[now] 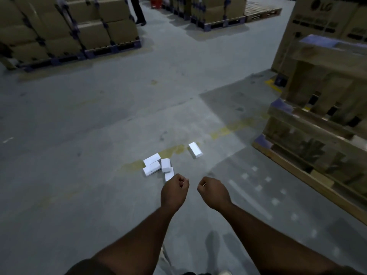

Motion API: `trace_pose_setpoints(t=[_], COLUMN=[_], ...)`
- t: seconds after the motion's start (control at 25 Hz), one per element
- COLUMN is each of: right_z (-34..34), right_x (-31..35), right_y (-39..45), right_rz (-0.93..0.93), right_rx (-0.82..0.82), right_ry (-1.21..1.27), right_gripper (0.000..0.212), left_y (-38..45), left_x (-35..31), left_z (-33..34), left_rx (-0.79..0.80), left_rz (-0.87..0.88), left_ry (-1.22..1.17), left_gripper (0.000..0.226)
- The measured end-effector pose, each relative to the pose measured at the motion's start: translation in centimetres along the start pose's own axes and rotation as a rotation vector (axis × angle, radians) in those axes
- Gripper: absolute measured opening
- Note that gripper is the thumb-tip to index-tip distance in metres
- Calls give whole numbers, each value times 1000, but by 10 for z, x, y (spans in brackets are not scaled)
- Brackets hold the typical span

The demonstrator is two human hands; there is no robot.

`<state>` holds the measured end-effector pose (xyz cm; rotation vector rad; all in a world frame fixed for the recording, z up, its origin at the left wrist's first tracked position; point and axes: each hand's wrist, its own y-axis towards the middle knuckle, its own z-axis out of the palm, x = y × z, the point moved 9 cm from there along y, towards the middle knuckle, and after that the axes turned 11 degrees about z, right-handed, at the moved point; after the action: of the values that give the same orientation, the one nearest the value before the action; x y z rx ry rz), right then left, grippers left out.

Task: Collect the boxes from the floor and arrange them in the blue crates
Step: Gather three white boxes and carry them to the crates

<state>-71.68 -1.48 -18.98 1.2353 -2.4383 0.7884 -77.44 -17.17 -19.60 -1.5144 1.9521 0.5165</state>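
Both hands are held out above the floor [79, 126] with fingers curled into loose fists and nothing in them, the left hand [174, 192] just near of a cluster of white boxes [157, 166] and the right hand [213, 192] beside it. The cluster lies a little far and left of the left hand, which partly hides its nearest box, so I judge this hand the closer one for the first pick. One single white box [195, 149] lies apart, farther and to the right, its long axis running from far-left to near-right, and no blue crate is visible here.
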Motion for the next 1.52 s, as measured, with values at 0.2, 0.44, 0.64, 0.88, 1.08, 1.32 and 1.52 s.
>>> trace_pose_setpoints(t=[0.2, 0.44, 0.64, 0.88, 1.08, 1.32, 1.52], right_z=[38, 91, 112, 129, 167, 247, 329], right_x=[72, 153, 201, 224, 230, 188, 144], right_y=[36, 83, 124, 223, 345, 467, 539], right_rz=[-17, 60, 64, 103, 164, 220, 384], right_rx=[7, 79, 115, 142, 205, 263, 250], right_ry=[-31, -49, -49, 9, 89, 57, 138], right_gripper=[22, 24, 25, 24, 23, 21, 23], left_y=[48, 115, 177, 267, 365, 456, 506], left_x=[71, 169, 207, 228, 268, 329, 394], left_z=[-35, -81, -103, -90, -49, 50, 134], left_rx=[23, 52, 89, 162, 176, 246, 360], left_rz=[-57, -127, -136, -188, -286, -426, -450], left_ry=[-40, -57, -52, -66, -63, -93, -76], left_gripper=[18, 25, 22, 18, 23, 26, 25])
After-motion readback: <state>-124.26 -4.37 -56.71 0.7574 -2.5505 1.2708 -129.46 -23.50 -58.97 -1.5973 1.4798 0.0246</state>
